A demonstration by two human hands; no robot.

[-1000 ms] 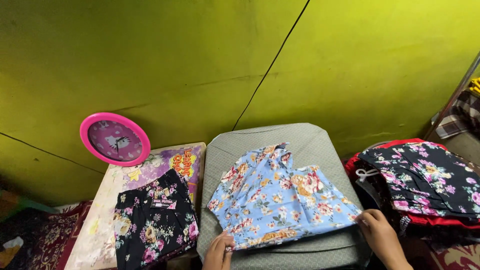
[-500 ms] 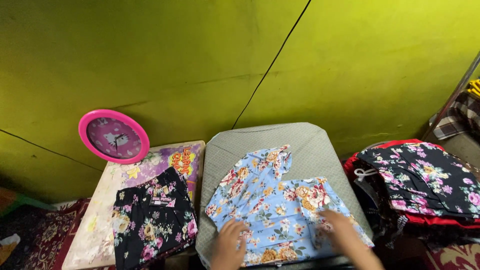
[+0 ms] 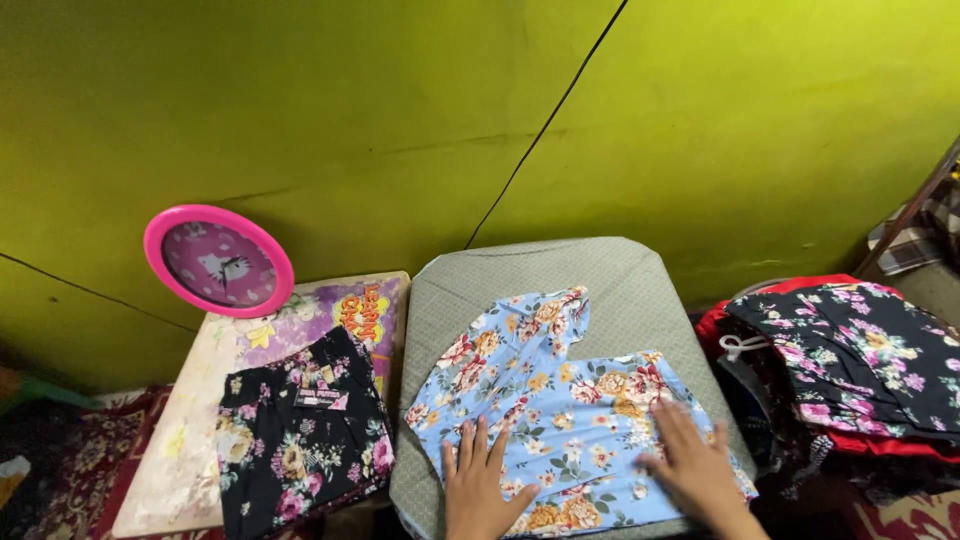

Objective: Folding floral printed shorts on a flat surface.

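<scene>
The light-blue floral garment lies flat on the grey padded board, directly under both hands. Left hand and right hand rest palm-down on its near edge, fingers spread, gripping nothing. Its fabric carries red, orange and white flowers, one section folded across.

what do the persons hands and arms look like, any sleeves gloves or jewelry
Both the left hand and the right hand are bare: no gloves, and no rings or wristbands show. No sleeve reaches the wrists; the short stretch of forearm in view is uncovered. Nails are short and look unpainted, though the right hand is slightly blurred.
</scene>
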